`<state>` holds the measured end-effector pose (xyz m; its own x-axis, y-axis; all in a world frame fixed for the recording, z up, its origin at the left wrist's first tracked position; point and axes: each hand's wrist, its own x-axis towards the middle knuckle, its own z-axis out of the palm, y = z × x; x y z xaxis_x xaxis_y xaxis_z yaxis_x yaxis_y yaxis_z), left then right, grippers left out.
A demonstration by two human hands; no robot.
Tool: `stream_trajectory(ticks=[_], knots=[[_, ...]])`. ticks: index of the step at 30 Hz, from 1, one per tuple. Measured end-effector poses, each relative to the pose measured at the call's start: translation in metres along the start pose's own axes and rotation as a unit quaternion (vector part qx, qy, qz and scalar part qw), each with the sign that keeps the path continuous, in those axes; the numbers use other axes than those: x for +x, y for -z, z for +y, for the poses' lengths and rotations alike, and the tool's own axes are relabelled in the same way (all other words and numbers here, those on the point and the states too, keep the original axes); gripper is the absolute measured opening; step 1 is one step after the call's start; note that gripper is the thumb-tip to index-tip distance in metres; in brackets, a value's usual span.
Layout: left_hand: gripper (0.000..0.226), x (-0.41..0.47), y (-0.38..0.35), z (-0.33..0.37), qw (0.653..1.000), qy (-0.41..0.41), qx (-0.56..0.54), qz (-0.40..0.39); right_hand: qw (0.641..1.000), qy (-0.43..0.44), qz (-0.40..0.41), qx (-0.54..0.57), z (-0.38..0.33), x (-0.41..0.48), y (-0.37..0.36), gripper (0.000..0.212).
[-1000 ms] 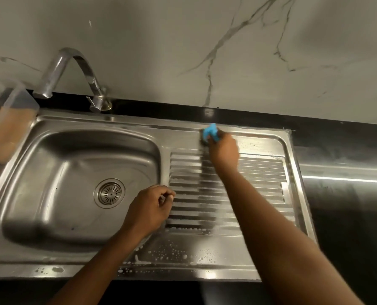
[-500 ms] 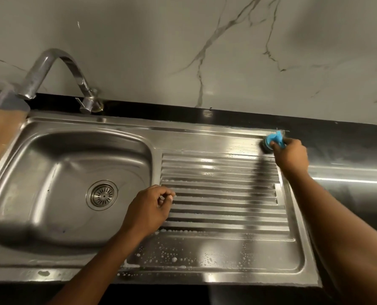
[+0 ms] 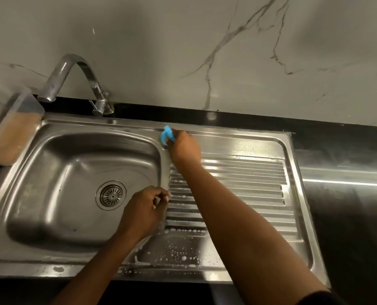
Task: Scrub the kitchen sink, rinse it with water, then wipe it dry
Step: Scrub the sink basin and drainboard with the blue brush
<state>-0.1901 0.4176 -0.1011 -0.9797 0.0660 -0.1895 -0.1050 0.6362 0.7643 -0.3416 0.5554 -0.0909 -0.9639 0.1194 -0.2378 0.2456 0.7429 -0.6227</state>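
Right hand [image 3: 184, 146] grips the blue scrubber [image 3: 167, 135], fingers clamped round it, at the back rim of the sink [image 3: 73, 150], on the corner where the basin meets the drainboard [image 3: 238, 186]. Left hand [image 3: 143, 211] rests on the dividing ridge, fingers curled in, nothing visibly held. Suds [image 3: 178, 256] lie along the drainboard's front. No water runs from the tap [image 3: 73, 71].

Judgement: step 1 of 3, scrubbing. Short firm strokes along the rim seam suit it, then along the ribs, not across them; basin walls look unsoaped.
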Motion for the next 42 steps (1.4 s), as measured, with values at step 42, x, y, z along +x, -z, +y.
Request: stream_trajectory(ticks=[42], knots=[[0.014,0.001,0.134,-0.138,0.999,0.025,-0.004,-0.031,0.992,-0.009,0.111,-0.054,-0.051,0.010,-0.084,0.042]])
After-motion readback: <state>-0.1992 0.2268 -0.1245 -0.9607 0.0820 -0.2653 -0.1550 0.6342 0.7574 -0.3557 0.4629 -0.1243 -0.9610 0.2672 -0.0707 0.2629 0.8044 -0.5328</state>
